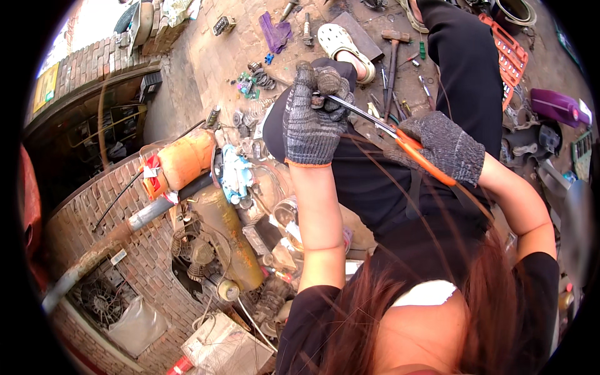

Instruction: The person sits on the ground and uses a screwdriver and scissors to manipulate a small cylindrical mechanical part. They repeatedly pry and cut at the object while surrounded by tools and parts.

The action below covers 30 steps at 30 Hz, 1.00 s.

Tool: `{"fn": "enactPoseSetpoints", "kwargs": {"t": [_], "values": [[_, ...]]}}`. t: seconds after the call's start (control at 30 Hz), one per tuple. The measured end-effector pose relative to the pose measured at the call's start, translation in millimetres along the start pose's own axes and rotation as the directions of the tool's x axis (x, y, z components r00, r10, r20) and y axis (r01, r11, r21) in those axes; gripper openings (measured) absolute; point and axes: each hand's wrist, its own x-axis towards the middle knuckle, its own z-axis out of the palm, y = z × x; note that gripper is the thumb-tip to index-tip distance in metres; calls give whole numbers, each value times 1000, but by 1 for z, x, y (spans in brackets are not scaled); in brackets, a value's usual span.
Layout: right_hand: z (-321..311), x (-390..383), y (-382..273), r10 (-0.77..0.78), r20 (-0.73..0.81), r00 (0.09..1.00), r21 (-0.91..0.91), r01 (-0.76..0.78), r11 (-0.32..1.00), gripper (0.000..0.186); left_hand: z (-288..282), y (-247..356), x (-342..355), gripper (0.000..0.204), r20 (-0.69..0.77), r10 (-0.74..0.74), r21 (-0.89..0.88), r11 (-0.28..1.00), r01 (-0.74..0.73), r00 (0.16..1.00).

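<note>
My right hand (442, 147), in a dark grey knit glove, is closed round the orange handle of long-nosed pliers (414, 152). Their slim metal jaws point up and left, and the tip reaches the fingers of my left hand (314, 119). That hand wears a matching glove with an orange cuff. Its fingers are curled together around a small dark piece at the tip, too hidden to name. Both hands are above my lap, over black trousers.
On the ground ahead lie a hammer (392, 59), a purple cloth (275, 32), a bolt (307, 29) and several small metal parts. An orange tool case (509, 56) and a purple bottle (555, 106) are at right. An orange gas cylinder (187, 159) lies at left.
</note>
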Motion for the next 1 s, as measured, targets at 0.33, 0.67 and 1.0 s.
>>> {"fn": "enactPoseSetpoints", "kwargs": {"t": [0.33, 0.67, 1.0], "values": [[7, -11, 7, 4, 130, 991, 459, -64, 886, 28, 18, -4, -6, 30, -13, -19, -147, 989, 17, 1000], [27, -26, 1, 126, 525, 842, 851, -523, -51, 44, 23, -16, -4, 37, 43, 178, -253, 954, -162, 983], [36, -26, -4, -38, 478, 877, 876, -480, -49, 37, 15, -21, -6, 39, 146, 264, -389, 901, -190, 954]]}}
